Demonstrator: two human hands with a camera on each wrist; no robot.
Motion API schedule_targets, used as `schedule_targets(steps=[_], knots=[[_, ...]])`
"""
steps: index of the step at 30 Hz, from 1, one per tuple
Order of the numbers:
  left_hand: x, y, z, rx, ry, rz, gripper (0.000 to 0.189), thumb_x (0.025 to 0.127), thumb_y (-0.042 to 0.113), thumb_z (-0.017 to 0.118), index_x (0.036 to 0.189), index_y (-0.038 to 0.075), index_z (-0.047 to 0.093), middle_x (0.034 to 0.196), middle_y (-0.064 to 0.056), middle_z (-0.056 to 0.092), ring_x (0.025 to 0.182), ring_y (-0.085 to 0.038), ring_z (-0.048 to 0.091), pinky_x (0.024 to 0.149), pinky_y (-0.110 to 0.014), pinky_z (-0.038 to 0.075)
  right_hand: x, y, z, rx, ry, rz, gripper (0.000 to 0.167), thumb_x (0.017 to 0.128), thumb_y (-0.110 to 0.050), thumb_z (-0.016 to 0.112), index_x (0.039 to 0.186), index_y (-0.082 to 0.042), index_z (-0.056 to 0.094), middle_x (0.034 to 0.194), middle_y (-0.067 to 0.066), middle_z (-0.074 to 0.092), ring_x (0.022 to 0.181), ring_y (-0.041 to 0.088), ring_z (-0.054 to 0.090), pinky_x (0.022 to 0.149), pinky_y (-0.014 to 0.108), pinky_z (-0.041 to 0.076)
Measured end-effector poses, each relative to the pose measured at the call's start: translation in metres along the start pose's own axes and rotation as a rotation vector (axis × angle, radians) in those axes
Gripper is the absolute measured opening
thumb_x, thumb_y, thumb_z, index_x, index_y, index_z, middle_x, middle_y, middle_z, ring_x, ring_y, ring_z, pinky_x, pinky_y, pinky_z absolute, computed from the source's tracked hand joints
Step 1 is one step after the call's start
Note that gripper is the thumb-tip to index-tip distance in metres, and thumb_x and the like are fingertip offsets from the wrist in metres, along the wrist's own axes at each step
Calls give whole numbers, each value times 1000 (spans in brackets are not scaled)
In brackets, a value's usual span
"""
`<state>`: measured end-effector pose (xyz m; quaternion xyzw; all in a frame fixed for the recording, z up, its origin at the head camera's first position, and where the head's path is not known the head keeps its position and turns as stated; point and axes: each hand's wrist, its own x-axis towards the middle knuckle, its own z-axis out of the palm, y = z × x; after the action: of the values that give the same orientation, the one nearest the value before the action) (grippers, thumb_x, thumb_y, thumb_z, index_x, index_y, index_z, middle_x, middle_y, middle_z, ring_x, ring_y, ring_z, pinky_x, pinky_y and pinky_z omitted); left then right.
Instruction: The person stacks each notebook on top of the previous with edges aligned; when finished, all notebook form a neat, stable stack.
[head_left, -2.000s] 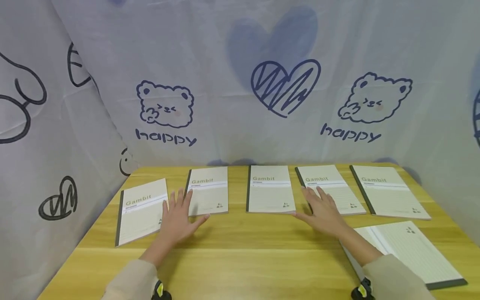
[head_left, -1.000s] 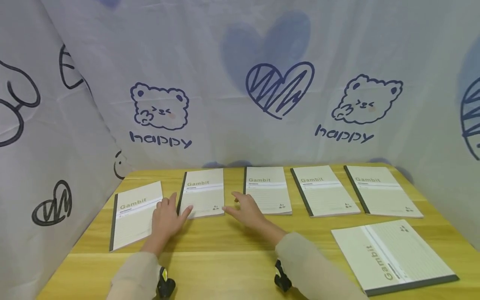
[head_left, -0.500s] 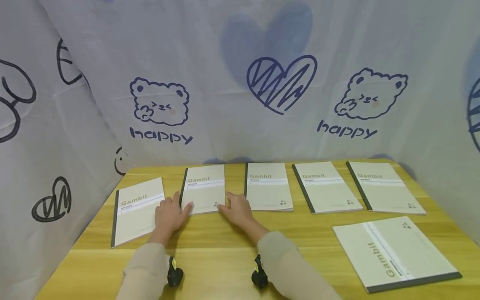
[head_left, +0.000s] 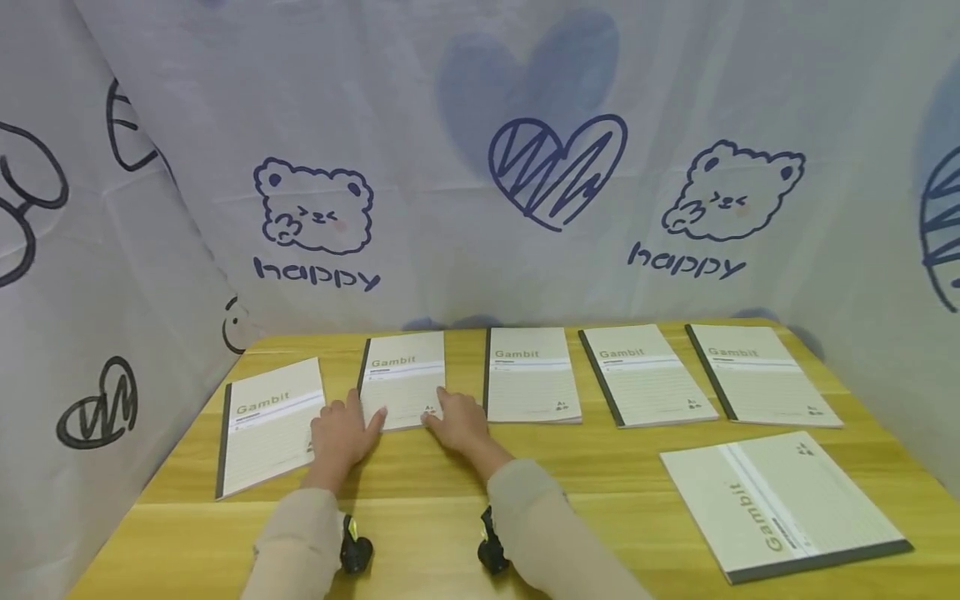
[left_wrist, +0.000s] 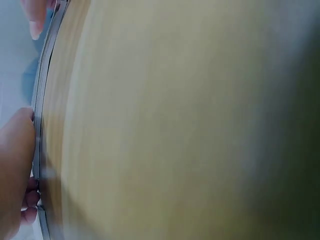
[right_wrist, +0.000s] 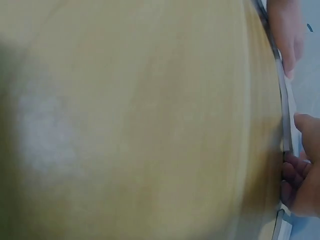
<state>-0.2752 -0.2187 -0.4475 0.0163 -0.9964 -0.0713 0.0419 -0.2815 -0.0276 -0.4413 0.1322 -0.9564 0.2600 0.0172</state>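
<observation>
A pale Gambit notebook [head_left: 405, 379] with a dark spine lies flat at the back of the table, second from the left. My left hand [head_left: 341, 435] holds its near left corner, the thumb over the cover and the fingers curled by the spine. At the opposite side, my right hand [head_left: 461, 427] grips the near right corner, thumb on top. Curled fingers [right_wrist: 295, 172] show at the notebook's edge in the right wrist view. In the left wrist view the left thumb [left_wrist: 22, 120] lies right at the edge.
Another notebook [head_left: 266, 433] lies angled at the left, beside my left hand. Three more, a middle one [head_left: 528, 379], one [head_left: 645, 379] and one [head_left: 761, 379], continue the row rightward. A sideways notebook [head_left: 783, 504] lies nearer at the right. A printed curtain [head_left: 450, 275] hangs behind the table [head_left: 420, 533].
My right hand has moved left from the fourth notebook to the second one's right corner. My left hand has settled at its left corner, fingers drawn in. The notebooks keep their places.
</observation>
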Motion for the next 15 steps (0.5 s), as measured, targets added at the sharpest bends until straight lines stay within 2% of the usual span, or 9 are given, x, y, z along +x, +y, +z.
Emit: schedule_targets(steps=[4, 9, 12, 15], knots=[[-4, 2, -4, 44, -4, 11, 71, 94, 49, 37, 134, -10, 34, 112, -33, 54, 101, -47, 53, 85, -56, 43, -1, -5, 3, -174, -38, -47, 53, 91, -40, 55, 135, -9, 49, 108, 12, 66, 95, 28, 63, 74, 37, 52], [-6, 5, -6, 77, 2, 42, 63, 95, 45, 39, 127, -10, 41, 101, -28, 60, 90, -43, 58, 78, -52, 46, -5, -4, 3, -236, -42, -85, 43, 92, -38, 52, 126, -12, 58, 98, 10, 65, 86, 24, 62, 70, 35, 50], [-7, 9, -9, 55, -13, 37, 61, 94, 44, 42, 125, -9, 43, 94, -25, 63, 81, -40, 60, 70, -49, 49, -7, -2, 1, -221, -24, -110, 32, 92, -34, 54, 104, -7, 67, 82, 10, 63, 71, 21, 58, 59, 30, 47], [-8, 11, -12, 25, -32, 22, 61, 92, 44, 45, 124, -8, 44, 89, -24, 64, 73, -36, 62, 61, -44, 50, -10, -1, -2, -186, 8, -137, 25, 90, -29, 58, 80, -6, 63, 66, 6, 54, 58, 15, 48, 51, 26, 40]])
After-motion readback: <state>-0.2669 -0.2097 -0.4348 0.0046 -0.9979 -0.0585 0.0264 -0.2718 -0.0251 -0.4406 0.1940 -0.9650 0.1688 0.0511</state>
